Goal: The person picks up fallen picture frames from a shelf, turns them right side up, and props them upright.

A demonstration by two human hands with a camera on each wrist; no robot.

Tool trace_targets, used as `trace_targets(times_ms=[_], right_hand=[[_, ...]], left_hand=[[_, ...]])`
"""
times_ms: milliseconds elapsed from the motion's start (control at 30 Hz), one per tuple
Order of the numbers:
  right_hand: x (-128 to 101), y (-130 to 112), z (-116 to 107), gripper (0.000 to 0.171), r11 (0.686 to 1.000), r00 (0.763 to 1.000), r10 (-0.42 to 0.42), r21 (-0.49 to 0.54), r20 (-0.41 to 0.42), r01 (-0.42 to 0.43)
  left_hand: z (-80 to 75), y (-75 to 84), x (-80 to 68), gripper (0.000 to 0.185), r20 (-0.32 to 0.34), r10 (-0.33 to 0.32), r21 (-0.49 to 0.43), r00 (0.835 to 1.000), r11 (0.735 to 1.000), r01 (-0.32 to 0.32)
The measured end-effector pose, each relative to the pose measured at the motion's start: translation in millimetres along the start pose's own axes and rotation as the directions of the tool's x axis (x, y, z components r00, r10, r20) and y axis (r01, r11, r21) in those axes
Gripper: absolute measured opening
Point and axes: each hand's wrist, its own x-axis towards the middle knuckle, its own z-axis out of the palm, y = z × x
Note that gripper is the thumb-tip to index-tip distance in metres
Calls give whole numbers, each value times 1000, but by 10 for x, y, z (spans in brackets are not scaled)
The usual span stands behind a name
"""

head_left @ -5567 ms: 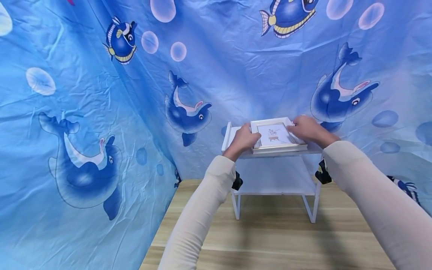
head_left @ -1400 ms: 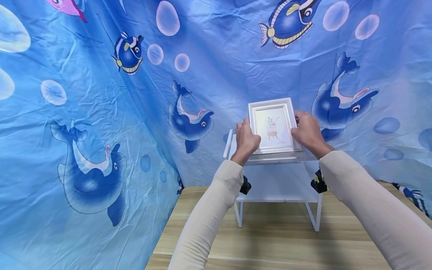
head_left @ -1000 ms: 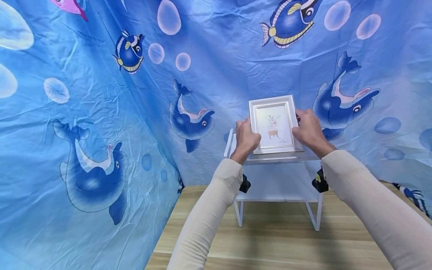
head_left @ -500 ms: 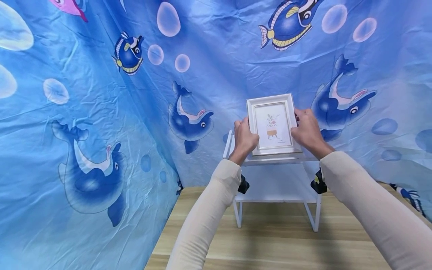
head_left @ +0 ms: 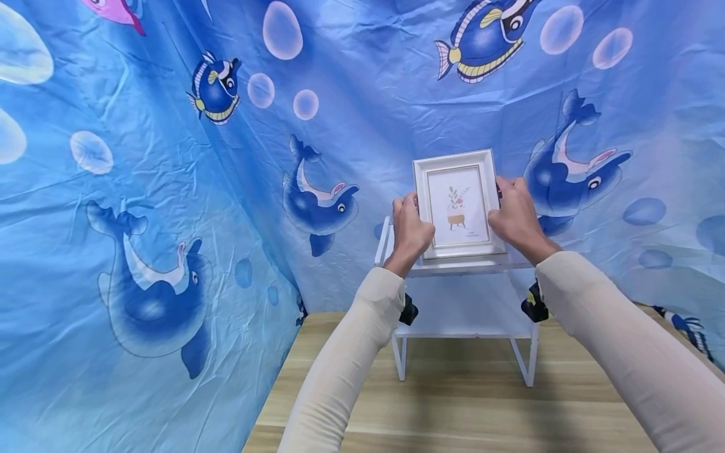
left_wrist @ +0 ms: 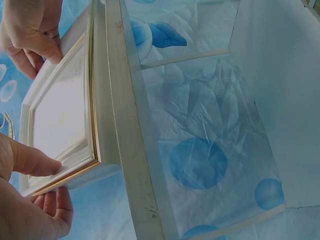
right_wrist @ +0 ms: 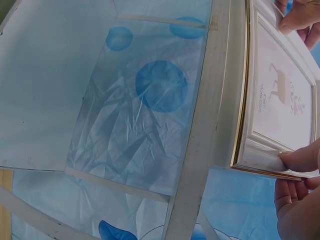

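A white picture frame (head_left: 457,250) with a thin gold line shows a print of a potted plant. It stands tilted back on its lower edge, on or close over the top of a small white table (head_left: 430,272). My left hand (head_left: 409,231) grips its left side, thumb on the front and fingers curled behind. On the opposite side my right hand (head_left: 517,217) holds the frame the same way. In the left wrist view the thumb of the left hand (left_wrist: 30,170) presses the frame's border. The right wrist view shows the right hand (right_wrist: 300,185) pinching the frame's edge.
Lower down, the table has a white shelf (head_left: 464,308) between its metal legs. Blue curtains (head_left: 362,94) printed with dolphins, fish and bubbles hang behind and to the left. Wood-patterned flooring (head_left: 453,409) lies underneath.
Several seconds ago the frame lay flat on the table; both hands have raised its far edge, tilting it toward me. Over the last half second it has risen slightly more upright.
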Motion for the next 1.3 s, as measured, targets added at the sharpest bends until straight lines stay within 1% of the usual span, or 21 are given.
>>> trace_targets(times_ms=[267, 567, 833, 1067, 1300], right_hand=[[18, -4, 14, 73, 1000, 1000, 11, 11, -5, -11], [27, -18, 23, 72, 999, 999, 30, 15, -20, -30], [36, -55, 29, 71, 999, 999, 26, 23, -34, -25], [37, -66, 14, 70, 999, 998, 30, 34, -48, -29], [28, -71, -16, 68, 998, 998, 32, 51, -59, -29]], left_hand=[[4, -8, 7, 64, -19, -9, -19, 1000, 1000, 8], [-17, -18, 29, 66, -30, 5, -11, 1000, 1000, -5], [-35, -16, 41, 67, -55, 16, -37, 998, 999, -18], [-33, 8, 32, 67, -48, 3, -58, 999, 998, -5], [-29, 18, 21, 67, -34, 14, -96, 999, 995, -17]])
